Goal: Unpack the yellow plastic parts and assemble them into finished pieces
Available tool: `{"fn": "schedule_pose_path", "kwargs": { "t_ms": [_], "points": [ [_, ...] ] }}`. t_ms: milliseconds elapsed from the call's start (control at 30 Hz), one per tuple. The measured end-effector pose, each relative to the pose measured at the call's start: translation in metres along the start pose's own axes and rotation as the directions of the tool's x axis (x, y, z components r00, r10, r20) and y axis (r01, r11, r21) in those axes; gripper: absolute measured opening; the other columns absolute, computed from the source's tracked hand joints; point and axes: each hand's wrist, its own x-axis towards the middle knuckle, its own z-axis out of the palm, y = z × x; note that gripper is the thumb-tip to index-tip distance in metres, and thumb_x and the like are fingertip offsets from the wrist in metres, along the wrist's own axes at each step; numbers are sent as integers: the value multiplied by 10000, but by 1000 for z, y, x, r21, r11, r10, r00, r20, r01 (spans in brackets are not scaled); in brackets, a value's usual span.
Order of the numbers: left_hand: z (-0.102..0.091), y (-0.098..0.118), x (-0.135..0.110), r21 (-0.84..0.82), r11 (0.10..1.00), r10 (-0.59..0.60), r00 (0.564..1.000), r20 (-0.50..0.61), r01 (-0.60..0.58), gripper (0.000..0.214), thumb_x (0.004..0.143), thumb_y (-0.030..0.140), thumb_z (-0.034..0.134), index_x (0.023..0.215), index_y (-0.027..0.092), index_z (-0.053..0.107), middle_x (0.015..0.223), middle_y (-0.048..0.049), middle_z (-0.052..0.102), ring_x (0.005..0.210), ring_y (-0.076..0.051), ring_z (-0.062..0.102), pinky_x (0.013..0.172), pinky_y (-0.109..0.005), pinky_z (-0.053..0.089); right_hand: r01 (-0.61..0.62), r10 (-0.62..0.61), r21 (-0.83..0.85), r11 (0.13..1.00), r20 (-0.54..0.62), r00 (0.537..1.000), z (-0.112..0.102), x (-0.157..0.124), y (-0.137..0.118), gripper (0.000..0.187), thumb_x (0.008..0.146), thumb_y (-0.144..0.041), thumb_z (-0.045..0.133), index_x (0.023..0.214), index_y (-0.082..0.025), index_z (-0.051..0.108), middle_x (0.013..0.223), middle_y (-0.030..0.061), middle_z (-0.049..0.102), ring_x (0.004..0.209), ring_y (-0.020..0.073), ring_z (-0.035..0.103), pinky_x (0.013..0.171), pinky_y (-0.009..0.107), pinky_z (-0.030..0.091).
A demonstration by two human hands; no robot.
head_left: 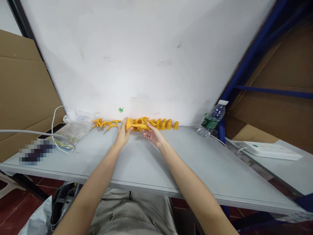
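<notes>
In the head view, a yellow plastic corkscrew (138, 125) lies lengthwise between my two hands, above the table's far part. Its flared left end is gripped by my left hand (123, 133), with fingers closed around it. At the other end, the thumb and fingers of my right hand (154, 134) close on its right tip. Yellow T-shaped handles with metal spirals (107, 124) lie in a loose heap left of my left hand. Several yellow bell-shaped caps (168, 124) stand upright to the right, by the wall. More yellow parts (144, 119) sit behind the held corkscrew, partly hidden.
A grey table (146, 163) meets a white wall panel (151, 65). A plastic bottle (212, 119) leans at the right, near a blue frame and a white power strip (269, 150). A clear bag (75, 130), white cable (52, 122) and blurred dark object (36, 152) lie left.
</notes>
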Motion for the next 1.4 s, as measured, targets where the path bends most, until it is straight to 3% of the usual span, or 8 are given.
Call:
{"fn": "schedule_pose_path", "kwargs": {
  "t_ms": [167,300,500,667,800,967,1300,1400],
  "points": [
    [4,2,1,-39,998,-56,975,-215,48,602,948,523,446,1458,234,308,1335,-173,513,1126,-222,609,1016,-424,461,210,-202,51,976,-119,972,4,11,-10,127,875,-293,654,887,-207,562,789,32,724,647,130,690,676,242,571],
    [1,4,4,-121,981,-184,922,-341,152,466,968,419,435,1386,231,349,1247,-138,552,1100,-201,600,1005,-378,460,438,-477,-222,871,-168,863,13,27,-16,303,798,-316,705,1032,-236,530,991,23,712,778,143,706,803,301,557],
    [-1,-5,10,-268,903,-418,829,-372,336,315,973,362,412,1270,260,401,1174,-92,580,1011,-160,634,929,-308,486,520,-697,-775,359,147,701,21,58,-5,355,853,-206,529,1207,-218,545,1247,90,643,1104,220,617,963,368,475],
    [-4,-7,11,-306,855,-512,781,-359,419,246,976,358,371,1198,262,411,1168,-87,606,1014,-160,657,858,-291,503,323,-588,-945,56,230,776,17,78,14,414,866,-112,436,1265,-151,543,1293,164,626,1214,272,560,1069,433,369],
    [-5,-1,12,-363,806,-582,734,-350,467,183,957,290,378,1130,253,425,1139,-78,642,976,-159,672,840,-301,512,156,-479,-986,66,105,871,12,83,17,454,929,-262,473,1369,-152,492,1371,167,589,1305,304,502,1143,545,248],
    [-6,6,11,-387,791,-598,733,-324,474,155,931,255,396,1079,244,440,1132,-75,652,933,-152,676,777,-287,513,171,-354,-985,15,155,922,2,85,5,517,952,-421,483,1420,-201,492,1533,142,431,1463,331,302,1168,628,154],
    [-2,2,9,-345,809,-574,766,-289,477,166,930,289,378,1081,257,438,1125,-70,663,916,-156,682,688,-272,497,-63,-670,-998,3,-49,741,-89,91,-30,496,908,-250,433,1393,-180,510,1547,163,389,1431,329,324,1132,692,165],
    [0,0,8,-344,819,-558,778,-290,459,168,931,298,384,1081,254,447,1119,-74,666,903,-161,682,682,-279,500,-66,-670,-998,8,-54,740,-117,91,-23,491,903,-266,417,1370,-174,538,1533,177,405,1415,343,341,1118,675,208]
  ]
}}
